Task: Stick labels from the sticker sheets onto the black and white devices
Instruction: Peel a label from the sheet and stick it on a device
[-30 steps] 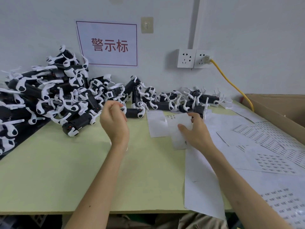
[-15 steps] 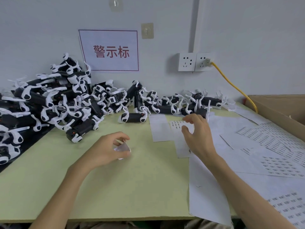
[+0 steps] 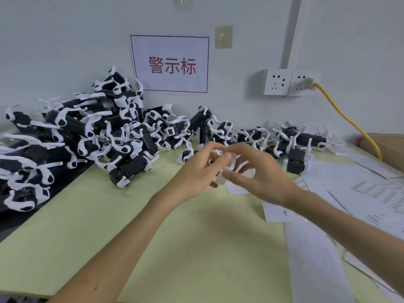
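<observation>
The left hand and right hand meet over the middle of the pale green counter, just near of the row of black and white devices. That heap is tallest at the far left and thins out along the wall to the right. The left fingers curl round a small white piece, with the thumb pressed on top of it. The right thumb and forefinger reach in toward the same piece while the other right fingers fan out. Blur hides whether the right hand actually pinches it, and whether the piece is a peeled label or a white part of a device.

The sticker sheets lie overlapping on the right side of the counter, some hanging over its near edge.

A label this small is probably almost weightless, limp and tacky on one face. It is best held by one corner or edge, so the glue side does not fold onto itself or stick to skin. The devices look like light, rigid plastic with thin white arms that tangle in the heap. The black body seems the safer place to take hold, lifting one free rather than pulling by an arm
</observation>
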